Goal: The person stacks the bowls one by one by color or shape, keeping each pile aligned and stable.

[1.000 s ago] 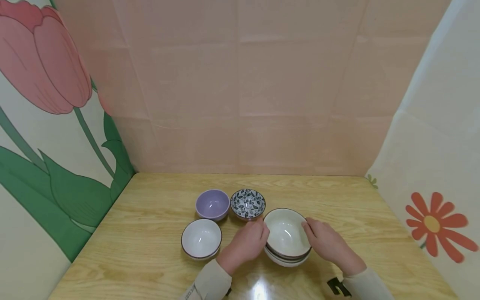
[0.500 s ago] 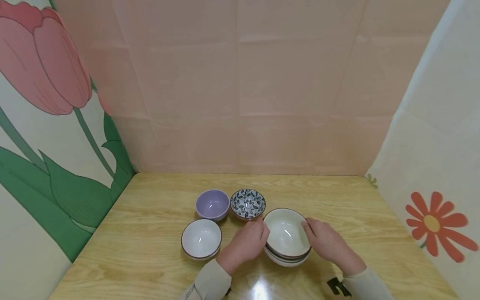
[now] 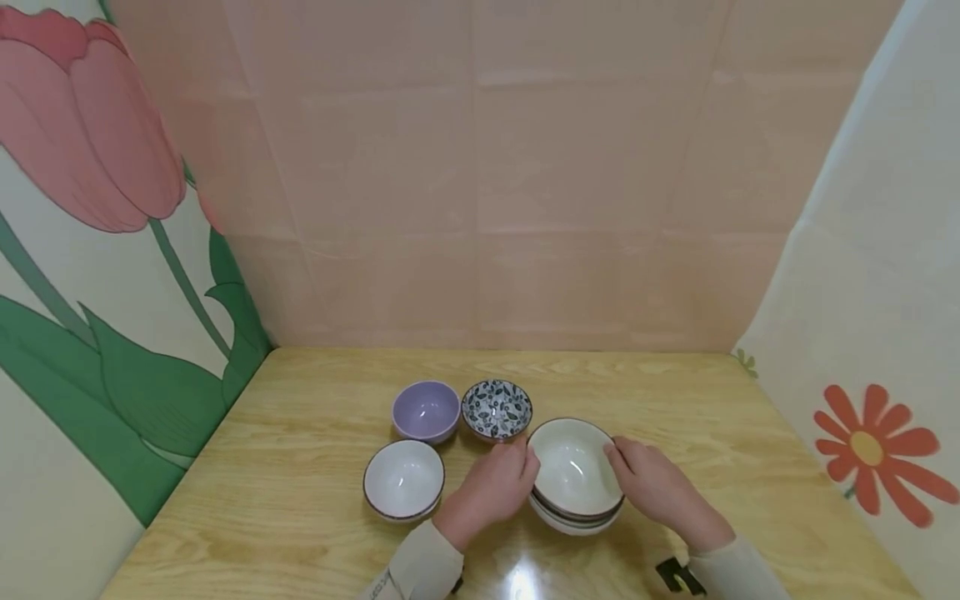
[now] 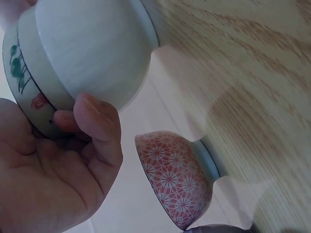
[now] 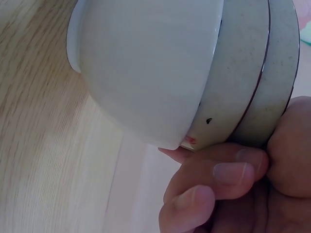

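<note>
A stack of three bowls (image 3: 576, 467) stands on the wooden table, right of the middle. Its lowest bowl (image 5: 146, 73) is plain white; above it sit pale bowls (image 4: 29, 80) with dark rims and small green and red painted motifs. My left hand (image 3: 491, 487) grips the stack's left side, thumb at the top rim and fingers bent under the upper bowls. On the opposite side my right hand (image 3: 660, 492) holds the rim the same way, fingertips against the painted bands in the right wrist view. The lowest bowl's foot is right at the tabletop.
Left of the stack are a purple bowl (image 3: 426, 412), a bowl with a dark leaf pattern inside (image 3: 497, 409) and a white bowl with a dark rim (image 3: 403, 479). The leaf bowl's outside (image 4: 175, 174) is red with white flowers. A pink cloth (image 3: 480, 183) hangs behind the table.
</note>
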Available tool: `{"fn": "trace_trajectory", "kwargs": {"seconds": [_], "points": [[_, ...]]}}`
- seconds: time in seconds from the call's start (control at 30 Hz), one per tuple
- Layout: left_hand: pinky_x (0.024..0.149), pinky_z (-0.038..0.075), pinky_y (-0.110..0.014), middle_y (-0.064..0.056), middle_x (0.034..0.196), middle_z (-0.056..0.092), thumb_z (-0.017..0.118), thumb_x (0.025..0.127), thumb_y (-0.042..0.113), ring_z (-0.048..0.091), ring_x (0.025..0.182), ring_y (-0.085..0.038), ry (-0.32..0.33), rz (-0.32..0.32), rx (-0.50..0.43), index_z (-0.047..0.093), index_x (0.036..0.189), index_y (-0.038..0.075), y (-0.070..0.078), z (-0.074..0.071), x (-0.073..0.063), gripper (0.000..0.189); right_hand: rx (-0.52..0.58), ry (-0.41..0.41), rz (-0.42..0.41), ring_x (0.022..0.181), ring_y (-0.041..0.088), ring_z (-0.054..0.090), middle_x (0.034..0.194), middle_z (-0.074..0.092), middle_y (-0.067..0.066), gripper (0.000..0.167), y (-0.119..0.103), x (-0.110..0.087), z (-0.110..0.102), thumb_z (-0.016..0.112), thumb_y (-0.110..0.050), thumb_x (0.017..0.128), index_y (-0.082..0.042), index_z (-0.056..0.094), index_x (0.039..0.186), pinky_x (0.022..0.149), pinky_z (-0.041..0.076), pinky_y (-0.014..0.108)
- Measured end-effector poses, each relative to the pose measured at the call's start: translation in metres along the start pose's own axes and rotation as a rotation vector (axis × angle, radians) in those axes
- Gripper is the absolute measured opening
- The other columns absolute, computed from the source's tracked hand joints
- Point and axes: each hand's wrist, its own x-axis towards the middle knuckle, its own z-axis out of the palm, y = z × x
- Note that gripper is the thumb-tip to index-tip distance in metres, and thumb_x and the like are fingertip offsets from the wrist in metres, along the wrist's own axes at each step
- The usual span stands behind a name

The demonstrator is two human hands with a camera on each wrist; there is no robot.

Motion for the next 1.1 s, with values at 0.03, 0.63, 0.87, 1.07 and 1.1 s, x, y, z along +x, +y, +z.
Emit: {"fn": "trace_trajectory", "kwargs": {"seconds": [0.03,0.63,0.87,1.07,1.1], "points": [[0.077,0.057,-0.037,-0.009,0.094,0.067,0.032,0.106,0.027,0.063,0.08,-0.017,0.0,0.001,0.002,0.059,0.124,-0.001,-0.001,0.001,0.0,0.043,-0.003,0.003,-0.003,0.111,0.044,0.063,0.119,0.066,0.029,0.043,0.0,-0.001,0.001,0.043,-0.022,0.106,0.014,0.059,0.124,0.092,0.051,0.059],[0.072,0.056,-0.039,-0.005,0.089,0.071,0.043,0.107,0.034,0.067,0.082,-0.02,0.139,-0.039,0.042,0.063,0.128,0.006,-0.025,-0.063,-0.02,0.041,-0.001,0.123,0.03,0.078,0.028,0.066,0.089,0.07,0.014,0.052,-0.004,-0.006,0.002,0.042,-0.041,0.106,0.003,0.06,0.128,0.062,0.054,0.045],[0.068,0.054,-0.045,-0.006,0.079,0.066,0.051,0.102,0.026,0.062,0.072,-0.022,0.257,-0.19,0.094,0.06,0.131,0.0,-0.075,-0.112,-0.024,0.039,-0.066,0.42,-0.09,0.049,0.007,0.037,0.059,0.043,-0.009,0.028,-0.028,-0.017,-0.002,0.061,-0.025,0.098,-0.007,0.067,0.119,0.043,0.031,0.026],[0.1,0.047,-0.058,-0.03,0.129,0.06,0.043,0.104,0.035,0.058,0.121,-0.046,0.163,-0.403,0.096,0.042,0.145,-0.006,-0.12,-0.128,-0.021,0.057,0.021,0.457,-0.345,0.05,-0.005,0.032,0.059,0.038,-0.021,0.02,-0.067,-0.028,0.007,0.071,-0.01,0.088,-0.009,0.072,0.108,0.046,0.032,0.019],[0.102,0.045,-0.059,-0.031,0.134,0.057,0.041,0.105,0.035,0.054,0.125,-0.047,0.141,-0.417,0.088,0.041,0.145,-0.007,-0.126,-0.128,-0.021,0.059,0.042,0.44,-0.387,0.051,-0.007,0.032,0.06,0.037,-0.022,0.021,-0.074,-0.029,0.011,0.072,-0.008,0.087,-0.009,0.072,0.107,0.048,0.033,0.018]]}}
